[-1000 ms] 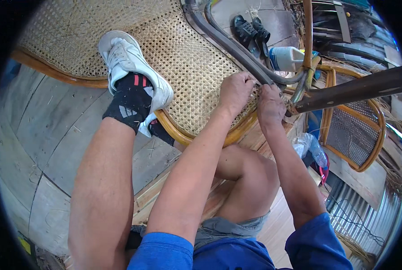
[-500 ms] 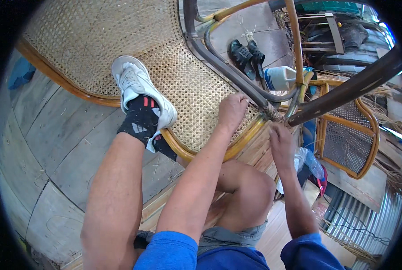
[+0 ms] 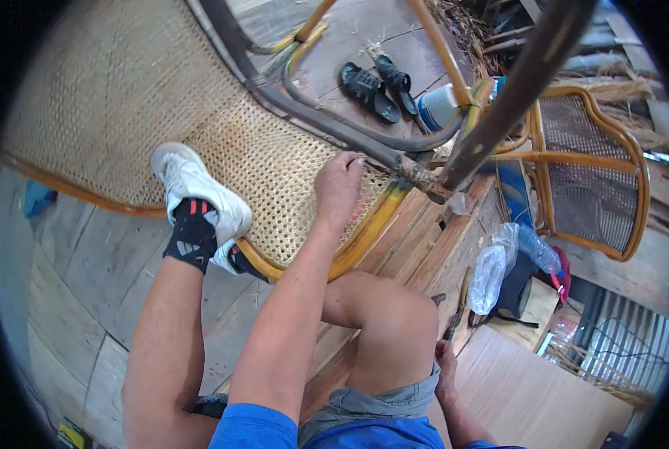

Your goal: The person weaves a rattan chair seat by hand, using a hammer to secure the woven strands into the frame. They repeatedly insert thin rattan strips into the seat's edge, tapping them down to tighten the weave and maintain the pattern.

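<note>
An upturned rattan chair frame with a woven cane panel lies before me, its edge a glossy yellow rattan pole. My left hand is closed at the panel's corner, thumb and fingers pressed together; a thin strand seems to show at the fingertips. Close by, a wrapped joint binds dark poles together. Down beside my bent knee, my right hand has its fingers closed at the lower end of a slim dark tool on the wooden bench. My shoe presses on the panel.
Black sandals and a white container stand beyond the frame. Another rattan chair stands at the right. A clear plastic bag and a plastic bottle lie by the bench. A thick dark pole slants across the upper right.
My right hand has left the wrapped joint and dropped down to the tool beside my knee. My left hand stays at the panel corner. The view has shifted, so the chair appears further left.
</note>
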Motion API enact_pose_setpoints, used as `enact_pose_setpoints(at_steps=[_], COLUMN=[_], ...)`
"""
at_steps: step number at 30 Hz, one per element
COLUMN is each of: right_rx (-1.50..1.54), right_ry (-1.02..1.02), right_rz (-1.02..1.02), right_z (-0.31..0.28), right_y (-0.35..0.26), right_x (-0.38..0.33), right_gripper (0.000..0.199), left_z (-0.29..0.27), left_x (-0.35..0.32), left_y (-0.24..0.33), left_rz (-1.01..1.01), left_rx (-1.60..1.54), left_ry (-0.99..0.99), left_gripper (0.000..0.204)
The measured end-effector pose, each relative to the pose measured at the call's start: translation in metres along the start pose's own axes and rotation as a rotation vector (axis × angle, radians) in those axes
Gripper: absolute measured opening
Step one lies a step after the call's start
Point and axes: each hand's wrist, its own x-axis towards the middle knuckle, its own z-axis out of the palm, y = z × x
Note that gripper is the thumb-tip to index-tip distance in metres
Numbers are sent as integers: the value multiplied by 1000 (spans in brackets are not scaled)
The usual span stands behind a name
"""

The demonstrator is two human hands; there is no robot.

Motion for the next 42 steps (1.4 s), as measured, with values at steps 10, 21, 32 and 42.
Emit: enact_pose_setpoints(at_steps=[10, 21, 32, 42], right_rx=[-201, 48, 116, 229], right_ry=[11, 120, 141, 78], right_rz=[-556, -274, -101, -239], right_z=[23, 301, 283, 74], right_y=[-133, 42, -36, -164], right_x=[138, 391, 360, 176], right_gripper=[17, 74, 50, 46], left_z=[7, 28, 16, 9], left_x=[1, -11, -2, -5], left_y=[15, 17, -1, 7], left_rz=[-113, -84, -28, 51], left_rx=[-51, 33, 144, 92], left_ry=[-45, 25, 77, 130], left_gripper=[20, 24, 27, 25])
